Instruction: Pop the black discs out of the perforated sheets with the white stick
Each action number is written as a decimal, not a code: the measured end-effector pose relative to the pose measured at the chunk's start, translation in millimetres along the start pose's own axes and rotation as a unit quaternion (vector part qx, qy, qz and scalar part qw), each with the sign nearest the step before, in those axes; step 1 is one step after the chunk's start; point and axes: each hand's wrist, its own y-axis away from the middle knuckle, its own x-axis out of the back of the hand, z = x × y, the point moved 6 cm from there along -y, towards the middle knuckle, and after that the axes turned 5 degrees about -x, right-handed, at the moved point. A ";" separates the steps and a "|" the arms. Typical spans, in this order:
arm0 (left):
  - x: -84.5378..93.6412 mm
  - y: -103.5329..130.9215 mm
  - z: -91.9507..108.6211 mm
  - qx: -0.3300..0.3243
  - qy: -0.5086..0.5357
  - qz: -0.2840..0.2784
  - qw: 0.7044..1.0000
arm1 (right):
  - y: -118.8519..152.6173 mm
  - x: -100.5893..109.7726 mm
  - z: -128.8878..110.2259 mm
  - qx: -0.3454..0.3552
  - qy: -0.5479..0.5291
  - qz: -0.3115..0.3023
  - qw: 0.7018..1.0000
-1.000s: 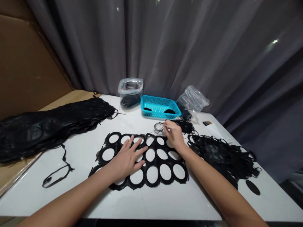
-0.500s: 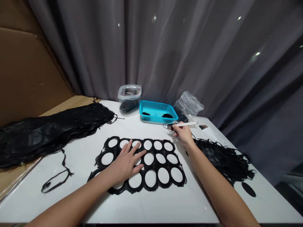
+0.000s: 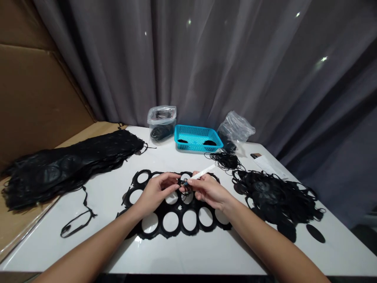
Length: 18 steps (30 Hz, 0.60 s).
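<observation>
My right hand (image 3: 210,190) is closed around a slim white stick-like tool (image 3: 203,171), whose far end points up to the right. A small bunch of thin black rings (image 3: 186,188) hangs between my two hands. My left hand (image 3: 159,190) pinches the left side of that bunch with thumb and fingers. Under both hands lies a black rubbery sheet (image 3: 180,212) with rows of large round holes; the hands cover part of it. Behind my right hand rests a loose heap of thin black rings (image 3: 226,160).
A turquoise basket (image 3: 198,147) with a few black pieces stands at the back, between a clear tub (image 3: 161,127) and a plastic bag (image 3: 235,127). Stacked black sheets (image 3: 76,165) lie left, black scraps (image 3: 273,196) right. A cardboard wall (image 3: 38,90) rises on the left.
My right hand has come back from the ring heap to the middle, bringing thin rings and the white tool. My left hand has lifted off the holed sheet and now pinches the rings.
</observation>
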 end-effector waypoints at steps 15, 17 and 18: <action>11.5 23.4 -10.8 -0.101 -0.413 -0.032 0.904 | -15.1 5.4 -2.9 0.031 -0.102 0.034 0.994; 9.3 33.8 -19.1 -0.124 -0.480 -0.061 0.866 | -27.0 15.0 -12.5 0.088 -0.028 0.094 0.991; 8.5 38.1 -22.8 -0.127 -0.502 -0.068 0.853 | -33.1 16.1 -13.7 0.104 0.032 0.108 0.988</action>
